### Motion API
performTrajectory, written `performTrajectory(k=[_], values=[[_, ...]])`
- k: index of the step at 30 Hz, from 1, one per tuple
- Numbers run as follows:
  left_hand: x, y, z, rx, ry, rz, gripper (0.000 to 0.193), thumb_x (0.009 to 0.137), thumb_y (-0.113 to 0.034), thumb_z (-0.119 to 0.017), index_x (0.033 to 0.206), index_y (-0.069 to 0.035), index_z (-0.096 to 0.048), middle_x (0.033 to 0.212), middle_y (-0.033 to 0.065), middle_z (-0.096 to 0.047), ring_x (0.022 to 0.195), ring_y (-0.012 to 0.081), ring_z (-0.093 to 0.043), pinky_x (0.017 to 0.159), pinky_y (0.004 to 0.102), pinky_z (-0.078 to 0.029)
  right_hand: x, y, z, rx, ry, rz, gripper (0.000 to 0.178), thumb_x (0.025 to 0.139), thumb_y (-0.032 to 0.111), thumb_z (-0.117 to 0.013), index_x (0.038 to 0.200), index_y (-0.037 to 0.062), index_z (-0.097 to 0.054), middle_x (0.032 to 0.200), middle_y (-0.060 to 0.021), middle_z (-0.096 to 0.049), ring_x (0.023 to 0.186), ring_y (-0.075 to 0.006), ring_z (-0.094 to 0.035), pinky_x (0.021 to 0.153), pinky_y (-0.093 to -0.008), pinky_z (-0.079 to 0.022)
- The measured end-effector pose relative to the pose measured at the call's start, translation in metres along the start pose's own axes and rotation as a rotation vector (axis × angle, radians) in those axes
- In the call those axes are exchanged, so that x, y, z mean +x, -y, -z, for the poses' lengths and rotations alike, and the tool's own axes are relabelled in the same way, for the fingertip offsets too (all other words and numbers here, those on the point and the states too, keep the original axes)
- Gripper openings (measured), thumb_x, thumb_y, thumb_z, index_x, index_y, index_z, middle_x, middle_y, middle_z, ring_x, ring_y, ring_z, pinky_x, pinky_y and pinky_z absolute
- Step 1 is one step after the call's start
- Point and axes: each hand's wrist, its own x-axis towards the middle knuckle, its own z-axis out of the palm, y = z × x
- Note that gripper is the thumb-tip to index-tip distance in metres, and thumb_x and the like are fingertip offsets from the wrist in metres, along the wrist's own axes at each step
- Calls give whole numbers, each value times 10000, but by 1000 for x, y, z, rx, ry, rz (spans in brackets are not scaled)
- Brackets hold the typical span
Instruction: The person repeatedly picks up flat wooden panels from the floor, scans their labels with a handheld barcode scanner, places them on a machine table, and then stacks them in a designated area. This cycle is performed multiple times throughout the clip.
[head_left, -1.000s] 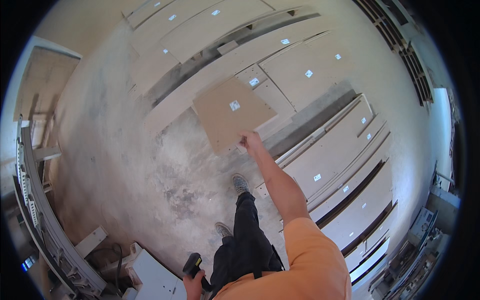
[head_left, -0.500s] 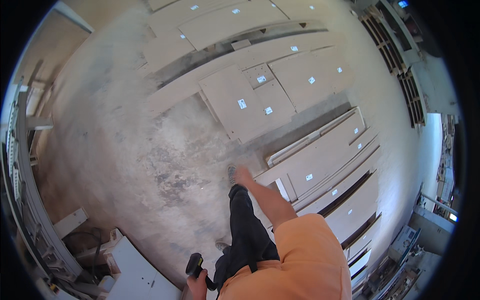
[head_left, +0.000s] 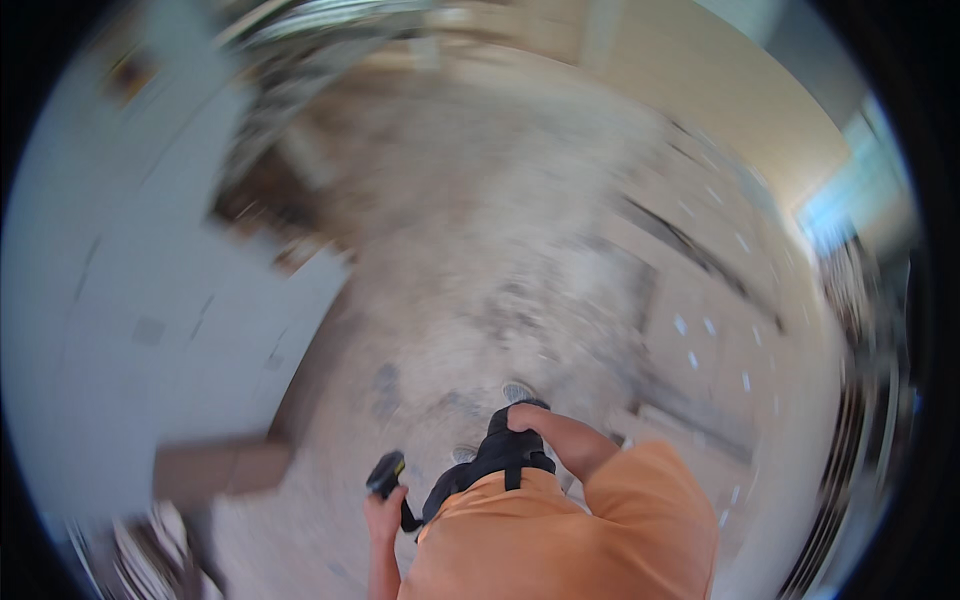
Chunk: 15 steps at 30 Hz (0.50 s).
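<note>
My left hand is closed around the grip of a black handheld barcode scanner with a small yellow mark. The scanner's head points forward, over the dusty floor. My right hand hangs in front of my dark trousers, close to the thigh. Its fingers are too small and blurred to make out, and no object shows in it.
To the left spreads a large white surface with dark seams. A brown box-like block adjoins its near edge. Flat beige panels bearing small white labels lie on the floor to the right. Motion blurs the edges.
My view has swung left: the labelled panels have shifted to the right and the white surface now fills the left side. The right hand has drawn back toward my body. The scanner stays in my left.
</note>
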Motion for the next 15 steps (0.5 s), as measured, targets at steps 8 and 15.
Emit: performTrajectory(k=[8,15], values=[[-24,113,142,-414,-197,286,491,756,-427,-742,837,55,-702,692,149,-671,665,221,-653,663,391,-514,95,186,-35,-489,-212,537,229,797,182,-537,691,70,-706,667,-140,-663,594,-274,-639,578,-395,-508],[-42,240,305,-580,-481,516,464,741,-415,-757,836,38,-722,677,131,-683,654,228,-668,657,378,-523,202,406,-89,-67,160,22,192,831,147,-581,766,46,-732,678,-130,-698,523,-219,-652,568,-398,-528]])
